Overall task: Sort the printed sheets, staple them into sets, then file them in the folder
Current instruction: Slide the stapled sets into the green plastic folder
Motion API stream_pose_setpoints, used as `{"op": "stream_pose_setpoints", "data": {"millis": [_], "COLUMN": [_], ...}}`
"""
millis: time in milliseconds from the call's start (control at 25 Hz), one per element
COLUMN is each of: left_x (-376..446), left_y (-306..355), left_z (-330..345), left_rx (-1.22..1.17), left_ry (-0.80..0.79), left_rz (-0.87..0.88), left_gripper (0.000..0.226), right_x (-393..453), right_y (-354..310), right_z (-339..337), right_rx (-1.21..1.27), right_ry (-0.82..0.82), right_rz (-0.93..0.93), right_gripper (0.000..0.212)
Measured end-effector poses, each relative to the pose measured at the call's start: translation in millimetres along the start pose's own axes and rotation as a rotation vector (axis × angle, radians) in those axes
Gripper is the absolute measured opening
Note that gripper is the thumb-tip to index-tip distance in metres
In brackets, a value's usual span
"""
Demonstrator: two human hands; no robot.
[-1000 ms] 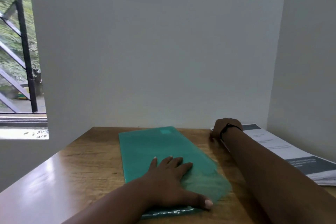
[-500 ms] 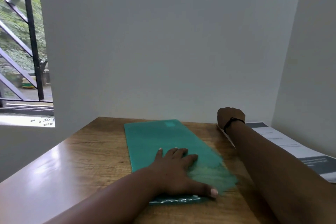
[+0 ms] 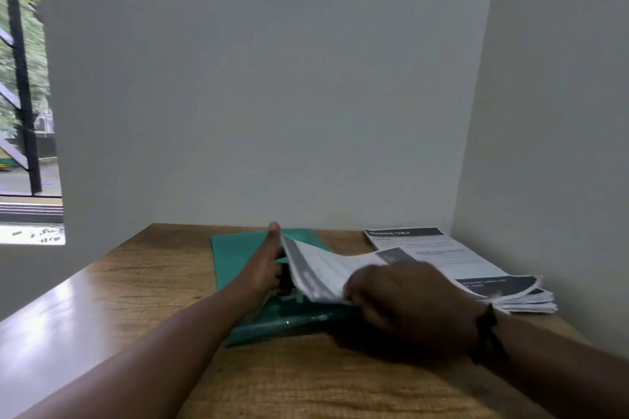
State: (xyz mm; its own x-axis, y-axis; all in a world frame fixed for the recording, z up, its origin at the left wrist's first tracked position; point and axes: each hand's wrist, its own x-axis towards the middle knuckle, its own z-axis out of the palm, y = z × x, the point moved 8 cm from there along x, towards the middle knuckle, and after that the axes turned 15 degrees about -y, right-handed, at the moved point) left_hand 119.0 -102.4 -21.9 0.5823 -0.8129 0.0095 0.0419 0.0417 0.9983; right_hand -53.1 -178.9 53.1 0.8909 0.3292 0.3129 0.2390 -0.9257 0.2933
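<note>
Green folder (image 3: pixel 238 255) is lying mid-worktop (image 3: pixel 136 299) while the right hand (image 3: pixel 401 303) is gripping a sheaf (image 3: pixel 326 272) over it and the left hand (image 3: pixel 269 265), thumb up, is steadying the sheaf's edge; squaring the edges first would likely ease filing, with the stack (image 3: pixel 442 255) waiting just right of the folder.

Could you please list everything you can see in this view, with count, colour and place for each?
folder: one, green, flat on the table centre, under both hands.
held sheets: one bundle, white with grey bands, lifted over the folder between the hands.
paper stack: one pile, white with dark headers, on the table's right side by the wall.
table: one, brown wood, filling the foreground.
window: one, dark bars with greenery outside, far left.
walls: pale grey, behind and to the right.
wristband: one, black, on the right wrist.
left hand: grips the sheets' left edge, thumb up.
right hand: holds the sheets' near right part.
</note>
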Motion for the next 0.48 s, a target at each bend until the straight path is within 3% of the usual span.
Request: {"op": "stream_pose_setpoints", "data": {"millis": [40,120,200,280,400,480], "left_x": [-0.1,-6.0,-14.5,-19.3,-27.2,-34.5], "left_y": [-2.4,-1.8,-0.1,4.0,11.8,15.4], "left_z": [-5.9,-12.5,-16.3,-23.0,-41.0,-50.4], "left_rx": [-0.135,-0.12,-0.052,-0.091,-0.259,-0.325], "left_ry": [0.016,0.08,0.198,0.289,0.418,0.497], "left_rz": [-0.015,-0.047,-0.059,-0.021,0.093,0.156], "left_gripper": [0.069,0.042,0.018,0.009,0.019,0.024], "right_x": [-13.0,-33.1,-39.3,-34.2,-21.0,-8.8], "right_y": [-16.2,-32.2,-26.7,-5.8,35.8,63.9], "right_z": [7.1,22.0,28.0,24.8,18.4,15.4], "right_rx": [-0.028,-0.095,-0.118,-0.115,-0.087,0.066], "right_ry": [-0.011,0.009,0.033,0.087,0.134,0.151], "right_rz": [-0.122,-0.314,-0.333,-0.206,0.068,0.317], "right_gripper": [0.019,0.021,0.021,0.021,0.018,0.026]}}
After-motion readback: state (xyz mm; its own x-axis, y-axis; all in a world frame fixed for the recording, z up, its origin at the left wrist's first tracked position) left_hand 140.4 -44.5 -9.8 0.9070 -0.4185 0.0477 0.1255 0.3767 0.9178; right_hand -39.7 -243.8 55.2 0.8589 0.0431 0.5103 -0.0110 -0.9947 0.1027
